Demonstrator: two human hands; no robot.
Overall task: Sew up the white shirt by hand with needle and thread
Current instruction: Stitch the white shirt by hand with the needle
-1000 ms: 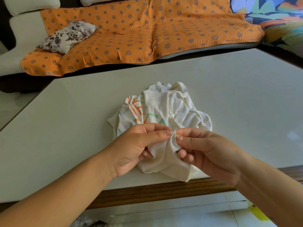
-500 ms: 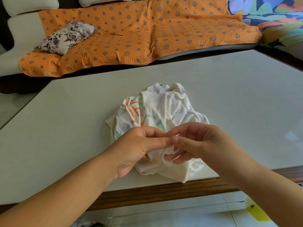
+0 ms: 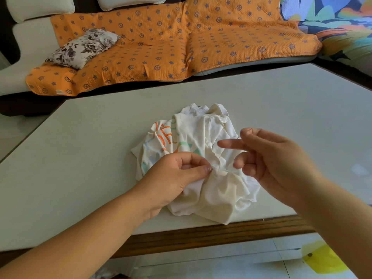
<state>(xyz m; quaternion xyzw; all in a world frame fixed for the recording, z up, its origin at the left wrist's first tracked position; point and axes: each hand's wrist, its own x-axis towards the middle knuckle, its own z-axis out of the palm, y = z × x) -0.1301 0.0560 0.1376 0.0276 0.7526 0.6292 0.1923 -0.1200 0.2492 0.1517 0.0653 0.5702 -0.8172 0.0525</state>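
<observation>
The left hand (image 3: pixel 177 174) pinches a small fold of the white shirt (image 3: pixel 201 137) between thumb and forefinger, with the other fingers curled under the cloth. The right hand (image 3: pixel 271 158) is raised off the cloth and nips the needle (image 3: pixel 240 136), a thin dark sliver at its fingertips, with one finger stretched out toward 9 o'clock. A faint thread (image 3: pixel 217 158) seems to run from the needle down to the pinched fold, though it is too fine to follow all the way. The shirt lies crumpled in a heap on the table (image 3: pixel 100 158), close to the 6 o'clock edge. The left hand is at 8 o'clock of the heap and the right hand at 3 o'clock. The cloth looks light, soft and limp, so it will likely bunch and slide unless the seam is held taut right beside the stitch, where the left hand has it now. The needle is thin, stiff and probably slippery, and is best gripped near its eye end. The thread would likely snag or knot if jerked. Half a second ago both hands met at the fold with the needle in the cloth. Now the right hand has drawn away toward 2 o'clock, pulling the thread through, while the left hand keeps its pinch and the heap has not shifted.
</observation>
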